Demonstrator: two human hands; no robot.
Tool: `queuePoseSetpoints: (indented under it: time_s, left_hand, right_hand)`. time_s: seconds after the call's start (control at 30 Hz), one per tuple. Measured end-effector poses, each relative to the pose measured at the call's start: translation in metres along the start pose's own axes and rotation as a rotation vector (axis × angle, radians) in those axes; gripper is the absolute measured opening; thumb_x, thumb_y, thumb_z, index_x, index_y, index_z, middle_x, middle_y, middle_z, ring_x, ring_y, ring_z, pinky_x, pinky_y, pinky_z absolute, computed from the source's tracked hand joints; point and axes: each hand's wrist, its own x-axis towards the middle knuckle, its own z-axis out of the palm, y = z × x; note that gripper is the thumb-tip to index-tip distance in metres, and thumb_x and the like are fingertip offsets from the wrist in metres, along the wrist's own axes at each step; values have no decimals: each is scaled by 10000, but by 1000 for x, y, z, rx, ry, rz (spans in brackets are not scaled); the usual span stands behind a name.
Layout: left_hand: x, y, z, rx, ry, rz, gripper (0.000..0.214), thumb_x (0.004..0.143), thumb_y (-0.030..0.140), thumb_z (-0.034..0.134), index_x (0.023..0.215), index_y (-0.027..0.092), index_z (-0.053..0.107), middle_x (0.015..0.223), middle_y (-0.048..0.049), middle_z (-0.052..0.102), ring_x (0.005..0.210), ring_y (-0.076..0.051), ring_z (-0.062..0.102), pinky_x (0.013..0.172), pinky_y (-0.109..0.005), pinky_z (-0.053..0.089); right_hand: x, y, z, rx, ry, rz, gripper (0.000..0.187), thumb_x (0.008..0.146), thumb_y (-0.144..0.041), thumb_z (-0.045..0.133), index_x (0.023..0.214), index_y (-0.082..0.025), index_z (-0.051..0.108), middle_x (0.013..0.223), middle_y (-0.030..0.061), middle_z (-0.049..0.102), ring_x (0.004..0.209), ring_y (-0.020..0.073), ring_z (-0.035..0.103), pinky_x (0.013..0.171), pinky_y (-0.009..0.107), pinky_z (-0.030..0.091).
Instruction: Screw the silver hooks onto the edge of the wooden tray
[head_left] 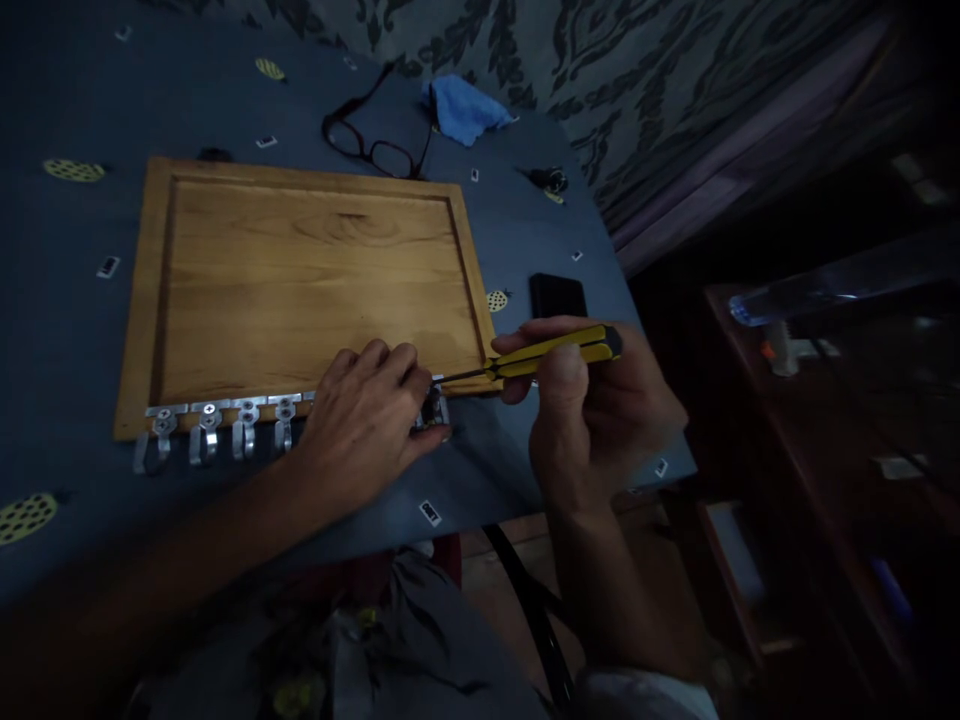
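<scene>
Right hand (592, 400)'s wrapped snugly round a yellow-and-black screwdriver (555, 352), thumb along the handle, shaft pointing left at the last metal hook (436, 408) on the wooden panel (307, 290)'s near rim. Left hand (371, 410) lies palm-down over that rim, fingers bent, thumb just below the hook; can't tell if it's actually pinching it. Both forearms come in from below. Four more hooks (210, 420) line the rim to the left. Blue tablecloth (517, 440) continues right to the table's edge, with a black case (557, 296) just past the right hand.

A dimly lit, leaf-patterned wall (645, 85) stands beyond the blue-covered table (75, 330)
</scene>
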Motion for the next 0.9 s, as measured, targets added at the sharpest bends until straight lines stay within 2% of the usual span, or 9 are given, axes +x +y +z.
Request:
queuePoseSetpoints:
  time_s: [0.27, 0.37, 0.5, 0.57, 0.73, 0.8, 0.9]
  left_hand:
    - [1, 0, 0, 14, -11, 3, 352, 860, 427, 725, 1050, 133, 688, 1029, -92, 629, 1013, -309, 582, 807, -458, 462]
    - [1, 0, 2, 18, 19, 9, 349, 853, 432, 734, 1021, 130, 686, 1030, -95, 635, 997, -301, 584, 804, -451, 465]
    - [-1, -1, 3, 6, 55, 20, 349, 850, 416, 740, 1045, 131, 687, 1051, -89, 637, 1000, -300, 585, 807, -447, 465]
    - [-1, -1, 3, 8, 56, 22, 345, 854, 408, 736, 1057, 134, 689, 1039, -84, 633, 998, -302, 585, 802, -448, 464]
    - [-1, -2, 3, 6, 31, 8, 344, 860, 424, 727, 1049, 140, 682, 1036, -86, 632, 1005, -302, 578, 805, -444, 453]
    - [-1, -2, 2, 0, 22, 5, 323, 864, 417, 722, 1035, 146, 679, 1043, -88, 632, 1009, -299, 575, 809, -434, 446]
    - [-1, -2, 2, -4, 22, 6, 313, 876, 411, 707, 1047, 150, 684, 1046, -87, 631, 1013, -298, 573, 811, -429, 443]
  right_hand:
    - [2, 3, 1, 19, -5, 9, 129, 935, -355, 664, 958, -228, 672, 874, -10, 713, 609, 113, 621, 566, 278, 518]
    - [9, -2, -5, 107, -108, 51, 146, 905, -335, 706, 1002, -229, 678, 884, -16, 714, 625, 109, 634, 584, 269, 547]
    - [17, -8, -16, 186, -287, 104, 223, 915, -270, 689, 1137, -248, 685, 1012, 5, 720, 674, 114, 674, 654, 292, 590]
    - [18, -8, -15, 209, -276, 96, 177, 884, -216, 717, 1058, -241, 703, 994, -6, 713, 643, 105, 667, 626, 278, 583]
    - [15, -4, -3, 215, -69, 55, 146, 800, -166, 786, 817, -197, 644, 841, -32, 704, 522, 76, 584, 476, 224, 508]
    - [15, -3, -2, 229, -70, 96, 149, 819, -204, 777, 825, -196, 628, 842, -26, 719, 500, 78, 583, 465, 226, 510]
    - [18, -2, -8, 220, -166, 108, 147, 867, -263, 734, 995, -224, 671, 907, -14, 727, 552, 98, 628, 523, 252, 560]
